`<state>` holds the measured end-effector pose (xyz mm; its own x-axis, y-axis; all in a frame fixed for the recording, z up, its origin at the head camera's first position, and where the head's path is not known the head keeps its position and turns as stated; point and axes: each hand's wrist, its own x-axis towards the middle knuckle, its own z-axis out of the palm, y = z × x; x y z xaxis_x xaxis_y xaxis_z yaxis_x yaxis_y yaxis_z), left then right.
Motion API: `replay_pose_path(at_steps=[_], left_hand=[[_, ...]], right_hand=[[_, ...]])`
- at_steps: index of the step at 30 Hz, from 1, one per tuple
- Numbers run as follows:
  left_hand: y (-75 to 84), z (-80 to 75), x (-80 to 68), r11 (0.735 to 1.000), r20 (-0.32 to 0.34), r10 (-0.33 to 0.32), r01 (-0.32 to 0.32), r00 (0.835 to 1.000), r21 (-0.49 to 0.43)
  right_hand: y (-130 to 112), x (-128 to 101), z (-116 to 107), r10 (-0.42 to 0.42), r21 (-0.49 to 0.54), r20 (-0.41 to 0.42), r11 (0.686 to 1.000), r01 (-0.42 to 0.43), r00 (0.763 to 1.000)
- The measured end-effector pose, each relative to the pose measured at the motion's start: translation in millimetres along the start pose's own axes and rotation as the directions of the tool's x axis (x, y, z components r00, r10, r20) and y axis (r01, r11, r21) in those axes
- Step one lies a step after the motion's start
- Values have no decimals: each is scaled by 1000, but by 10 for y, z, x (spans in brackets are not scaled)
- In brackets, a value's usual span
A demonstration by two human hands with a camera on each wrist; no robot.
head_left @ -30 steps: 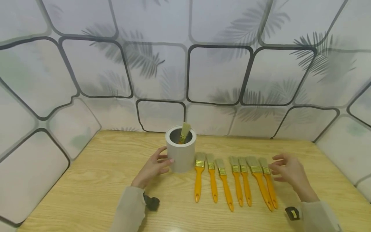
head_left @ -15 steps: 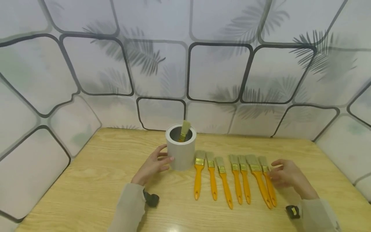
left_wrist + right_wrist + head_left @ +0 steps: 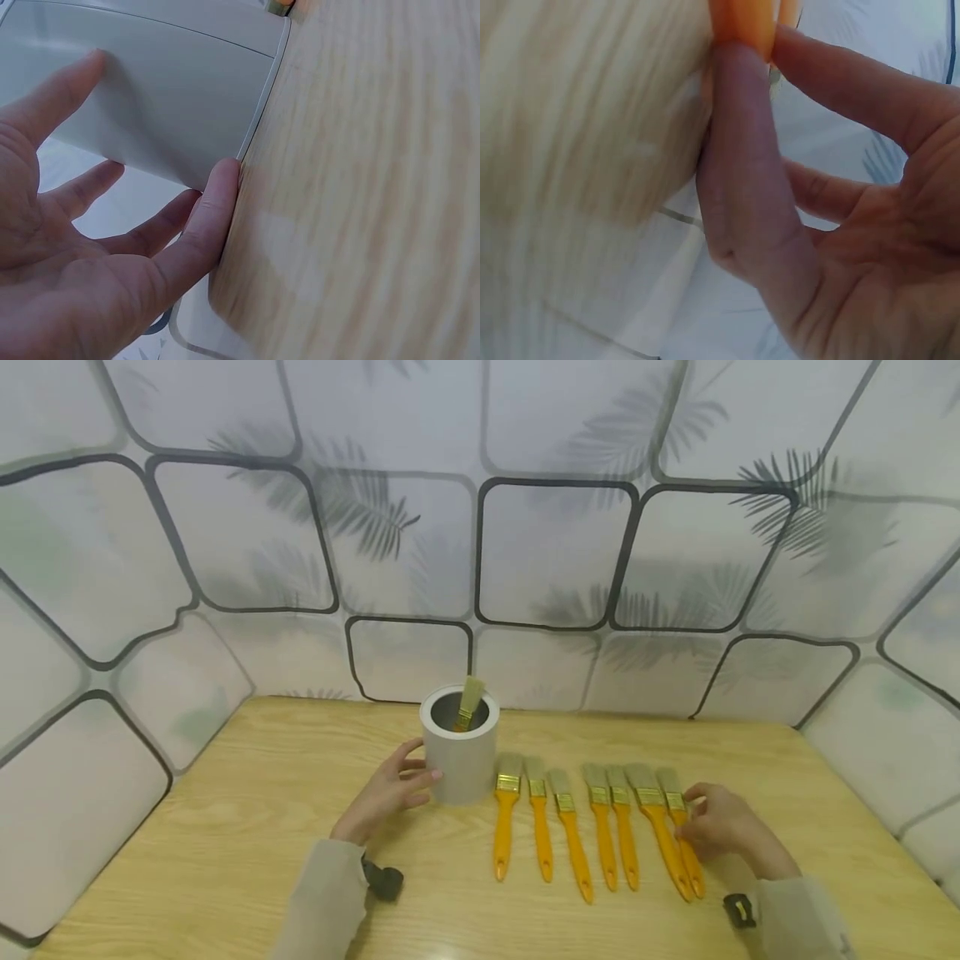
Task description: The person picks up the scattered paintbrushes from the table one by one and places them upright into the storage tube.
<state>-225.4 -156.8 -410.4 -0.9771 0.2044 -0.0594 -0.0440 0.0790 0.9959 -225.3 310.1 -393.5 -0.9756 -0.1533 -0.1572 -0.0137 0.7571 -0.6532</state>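
A light grey can (image 3: 461, 772) stands upright on the table with one paintbrush (image 3: 470, 700) in it, bristles up. My left hand (image 3: 384, 795) rests on the can's left side. In the left wrist view its spread fingers (image 3: 214, 199) and thumb touch the can wall near its base. At the right end of a row of orange-handled brushes, my right hand (image 3: 718, 822) pinches the handle of the last paintbrush (image 3: 694, 875). The right wrist view has thumb and finger meeting on the orange handle (image 3: 742, 22). That brush still lies on the table.
Between the can and my right hand, several other paintbrushes (image 3: 573, 847) lie side by side, bristles pointing away from me. A light wood table (image 3: 285, 777) runs back to a patterned wall (image 3: 555, 552). Dark wrist straps (image 3: 384, 881) show at both cuffs.
My right hand has moved left and down from beside the last brush onto its handle, and its fingers have closed on it. The left hand has stayed at the can.
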Motion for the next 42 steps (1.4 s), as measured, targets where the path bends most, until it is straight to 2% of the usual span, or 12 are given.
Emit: replay_pose_path(at_steps=[4, 14, 21, 25, 31, 42], left_hand=[[-11, 1, -2, 1000, -15, 0, 0, 1000, -7], [-23, 9, 3, 1000, -7, -3, 3, 1000, -21], [-20, 3, -4, 1000, 3, -19, 19, 1000, -25], [9, 8, 5, 1000, 1, -25, 25, 1000, -15], [40, -10, -3, 1000, 8, -19, 19, 1000, -13], [33, -5, 8, 1000, 9, -23, 23, 1000, -20]], right_hand=[[-39, -9, 31, -18, -12, -18, 1000, 18, 1000], [-55, -26, 63, 32, 59, 3, 998, -32, 999], [-28, -32, 61, 12, 66, 8, 998, -13, 1000], [-6, -46, -6, -4, 124, 18, 992, 1, 1000], [-5, -56, -105, -15, 251, 27, 968, 8, 1000], [-63, -77, -185, -27, 354, -29, 935, 35, 999]])
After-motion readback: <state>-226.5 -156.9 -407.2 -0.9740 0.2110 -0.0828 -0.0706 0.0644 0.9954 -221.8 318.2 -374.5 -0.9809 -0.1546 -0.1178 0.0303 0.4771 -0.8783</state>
